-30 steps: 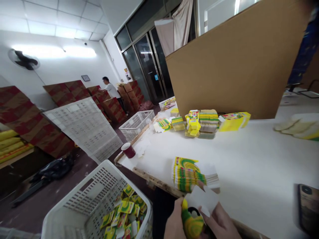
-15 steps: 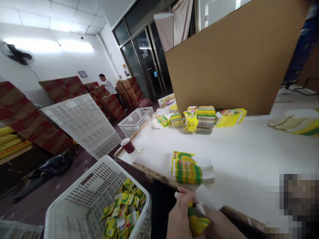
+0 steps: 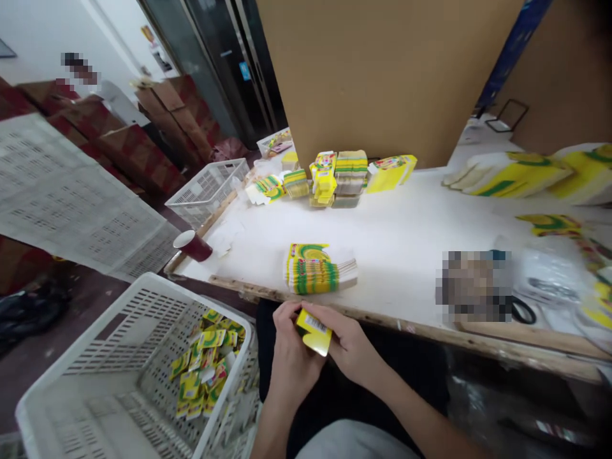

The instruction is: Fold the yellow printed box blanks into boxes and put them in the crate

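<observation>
Between my two hands, over my lap at the table's near edge, is a small yellow carton (image 3: 314,331) with a barcode on one face. My left hand (image 3: 292,347) grips its left side, fingers curled round it. From the right, my right hand (image 3: 345,338) closes on the upper and right side. Just beyond my hands a row of flat yellow-and-green cartons (image 3: 313,271) lies on the white table (image 3: 392,245). To the left stands a white plastic crate (image 3: 143,290), with many small yellow-and-green cartons (image 3: 203,363) heaped inside.
A maroon cup (image 3: 192,246) lies tilted at the table's left edge. Stacked yellow cartons (image 3: 351,172) stand before a large cardboard sheet (image 3: 382,83). More flat cartons (image 3: 514,173) lie at right, with black-handled scissors (image 3: 522,310) nearer. A person (image 3: 112,99) stands among boxes far left.
My view has swung right and down. The carton, earlier a flatter piece with white flaps showing, now appears as a box shape with its barcode face up between both hands.
</observation>
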